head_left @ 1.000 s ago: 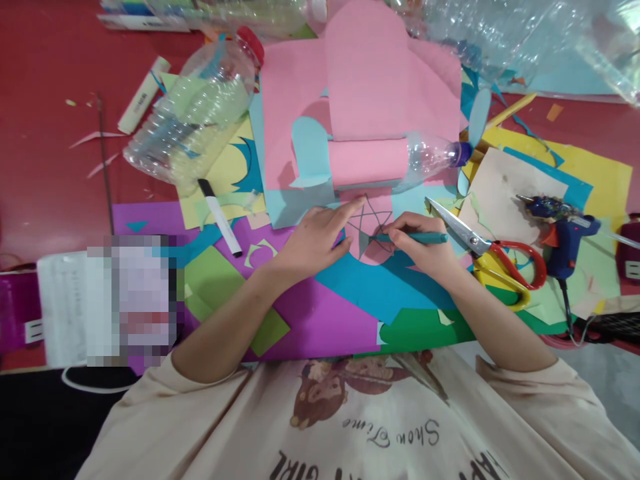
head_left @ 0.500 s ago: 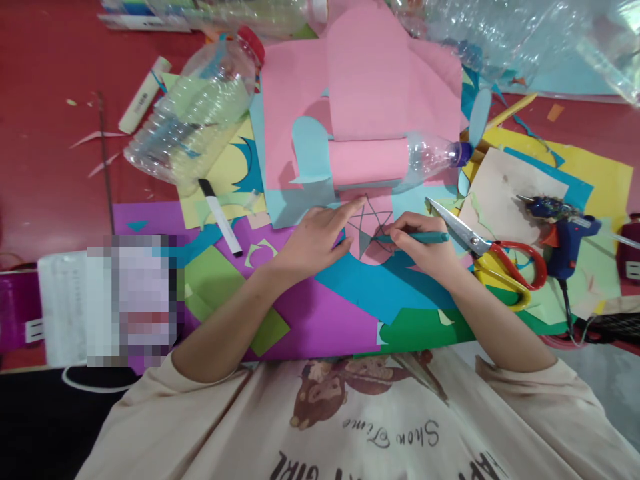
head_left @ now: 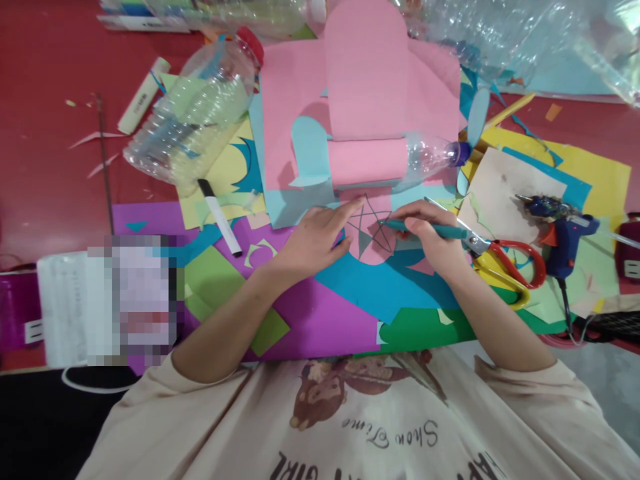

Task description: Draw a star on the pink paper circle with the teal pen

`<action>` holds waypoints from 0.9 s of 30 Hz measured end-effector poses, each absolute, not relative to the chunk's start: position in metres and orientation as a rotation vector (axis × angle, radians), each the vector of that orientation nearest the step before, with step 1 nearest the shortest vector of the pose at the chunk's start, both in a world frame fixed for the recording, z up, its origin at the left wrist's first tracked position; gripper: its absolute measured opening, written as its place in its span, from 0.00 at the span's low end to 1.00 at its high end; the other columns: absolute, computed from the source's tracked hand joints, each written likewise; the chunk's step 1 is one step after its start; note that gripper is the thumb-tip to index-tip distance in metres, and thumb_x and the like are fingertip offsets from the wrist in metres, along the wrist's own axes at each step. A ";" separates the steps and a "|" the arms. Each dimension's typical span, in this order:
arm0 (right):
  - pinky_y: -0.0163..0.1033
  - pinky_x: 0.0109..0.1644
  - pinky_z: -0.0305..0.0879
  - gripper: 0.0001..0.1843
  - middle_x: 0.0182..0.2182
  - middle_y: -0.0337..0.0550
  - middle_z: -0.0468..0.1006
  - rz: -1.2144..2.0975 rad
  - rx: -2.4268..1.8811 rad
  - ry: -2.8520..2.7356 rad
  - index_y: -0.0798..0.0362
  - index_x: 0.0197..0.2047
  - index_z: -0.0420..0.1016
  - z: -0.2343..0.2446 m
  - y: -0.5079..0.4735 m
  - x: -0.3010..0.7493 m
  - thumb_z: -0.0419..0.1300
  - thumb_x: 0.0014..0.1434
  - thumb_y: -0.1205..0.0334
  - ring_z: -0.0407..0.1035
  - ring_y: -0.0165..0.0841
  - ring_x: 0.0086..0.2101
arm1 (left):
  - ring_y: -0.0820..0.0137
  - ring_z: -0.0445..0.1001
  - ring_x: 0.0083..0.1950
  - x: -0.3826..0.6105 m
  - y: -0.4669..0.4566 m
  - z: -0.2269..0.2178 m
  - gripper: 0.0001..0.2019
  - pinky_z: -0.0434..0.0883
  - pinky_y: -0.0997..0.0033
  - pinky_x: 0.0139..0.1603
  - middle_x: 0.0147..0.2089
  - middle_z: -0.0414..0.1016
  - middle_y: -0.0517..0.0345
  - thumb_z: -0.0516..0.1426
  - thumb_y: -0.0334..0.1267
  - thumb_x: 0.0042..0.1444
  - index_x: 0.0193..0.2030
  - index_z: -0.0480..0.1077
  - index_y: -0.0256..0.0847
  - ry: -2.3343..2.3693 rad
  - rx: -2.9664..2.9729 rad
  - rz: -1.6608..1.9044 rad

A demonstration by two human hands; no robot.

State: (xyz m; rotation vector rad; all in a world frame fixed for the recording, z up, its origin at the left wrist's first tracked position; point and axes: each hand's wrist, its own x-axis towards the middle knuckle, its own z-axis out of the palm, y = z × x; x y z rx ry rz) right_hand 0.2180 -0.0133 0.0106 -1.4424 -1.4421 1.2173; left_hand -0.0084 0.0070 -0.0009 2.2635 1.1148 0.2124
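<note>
A rounded flap of pink paper point(head_left: 373, 255) hangs below a clear plastic bottle point(head_left: 429, 160) that lies on its side, wrapped in pink paper. Dark lines on the flap form a star, and one of its points is shaded grey. My left hand point(head_left: 317, 241) rests flat at the flap's left edge, its fingers stretched out and the index fingertip by the star's top. Between the closed fingers of my right hand point(head_left: 433, 237) is a teal pen point(head_left: 445, 231), its tip at the right part of the star.
Scissors point(head_left: 515, 263) with red and yellow handles lie right of my right hand, beside a blue glue gun point(head_left: 567, 243). To the left are a marker point(head_left: 220, 217), a large clear bottle point(head_left: 200, 107) with a red cap, and coloured paper scraps.
My right hand has shifted slightly right and up, carrying the pen tip from the shaded point to the star's right side. The left hand has stayed in place.
</note>
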 end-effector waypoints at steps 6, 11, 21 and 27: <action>0.36 0.32 0.67 0.09 0.29 0.40 0.80 1.250 -1.392 -1.564 0.51 0.34 0.79 0.010 -0.014 0.216 0.58 0.58 0.58 0.72 0.31 0.30 | 0.62 0.71 0.52 -0.007 0.007 0.001 0.28 0.62 0.60 0.59 0.50 0.75 0.45 0.46 0.36 0.64 0.70 0.53 0.31 1.119 2.261 0.213; 0.34 0.28 0.62 0.13 0.22 0.39 0.76 1.240 -1.403 -1.640 0.55 0.29 0.77 0.007 -0.014 0.210 0.59 0.59 0.56 0.66 0.28 0.24 | 0.61 0.71 0.52 -0.007 0.007 0.001 0.29 0.62 0.59 0.59 0.49 0.75 0.44 0.47 0.36 0.64 0.70 0.53 0.30 1.107 2.259 0.223; 0.35 0.29 0.61 0.13 0.22 0.41 0.76 1.219 -1.446 -1.709 0.55 0.28 0.77 0.005 -0.012 0.207 0.58 0.58 0.56 0.66 0.28 0.24 | 0.61 0.71 0.51 -0.007 0.007 0.000 0.28 0.62 0.60 0.59 0.49 0.75 0.46 0.48 0.35 0.64 0.70 0.53 0.32 1.117 2.253 0.228; 0.36 0.29 0.61 0.12 0.22 0.41 0.76 1.232 -1.473 -1.708 0.54 0.27 0.76 0.008 -0.012 0.207 0.57 0.57 0.58 0.66 0.29 0.24 | 0.62 0.72 0.51 -0.008 0.007 -0.002 0.28 0.63 0.60 0.58 0.49 0.75 0.48 0.48 0.37 0.64 0.70 0.53 0.35 1.114 2.253 0.238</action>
